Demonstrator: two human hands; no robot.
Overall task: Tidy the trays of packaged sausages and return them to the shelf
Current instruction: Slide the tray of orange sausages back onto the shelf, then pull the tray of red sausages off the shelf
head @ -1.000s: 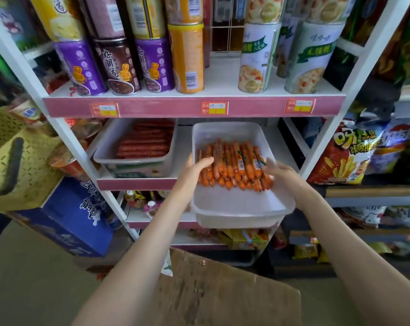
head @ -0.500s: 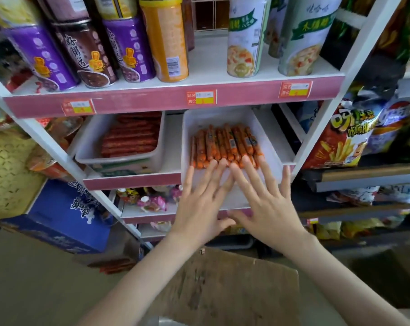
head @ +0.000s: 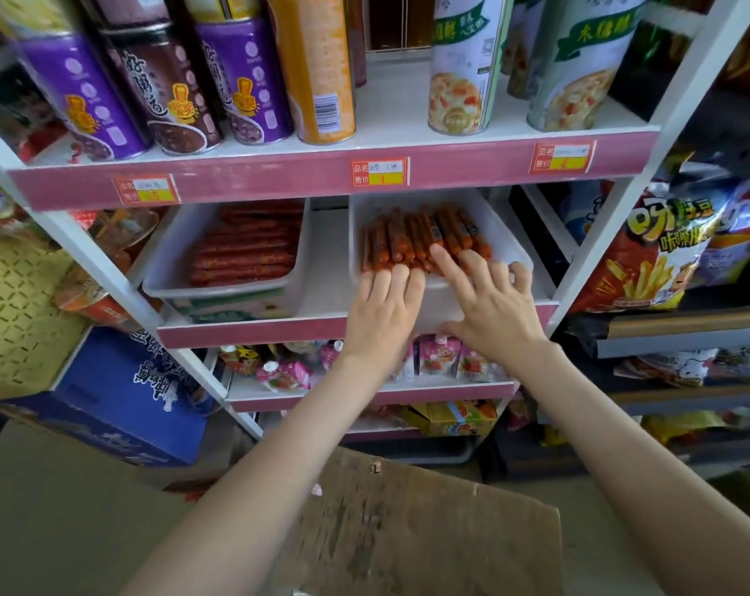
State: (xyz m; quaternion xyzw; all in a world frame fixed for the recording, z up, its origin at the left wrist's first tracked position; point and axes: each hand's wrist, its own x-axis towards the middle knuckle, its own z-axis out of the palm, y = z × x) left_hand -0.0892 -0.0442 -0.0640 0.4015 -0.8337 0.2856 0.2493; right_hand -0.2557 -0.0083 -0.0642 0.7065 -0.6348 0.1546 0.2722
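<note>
Head view, shop shelving. White rectangular plastic tray, R (head: pixel 513 245), sits on the white middle shelf w/ pink front strip (head: pixel 244 333), just under the upper shelf. It holds one row of thin orange packaged sausages (head: pixel 420 238), laid lengthwise and packed side by side toward the tray's back. Left hand (head: pixel 381 307) and right hand (head: pixel 493 307) are both flat w/ fingers straight, side by side but slightly apart, pressed on the tray's near wall. Fingertips reach over the rim to the sausage ends. The near wall is mostly hidden by the hands.

Second white plastic tray, L (head: pixel 218 292), is on the same shelf, just beside the first w/ a gap between. It holds dark red packaged sausages (head: pixel 248 247) stacked crosswise.

Upper shelf: purple cans (head: pixel 244 79), an orange can (head: pixel 317 66), white-green cans (head: pixel 459 66), all upright. Shelf below: pink spouted pouches (head: pixel 282 374). Blue cardboard box (head: pixel 119 397) on the floor at L.
</note>
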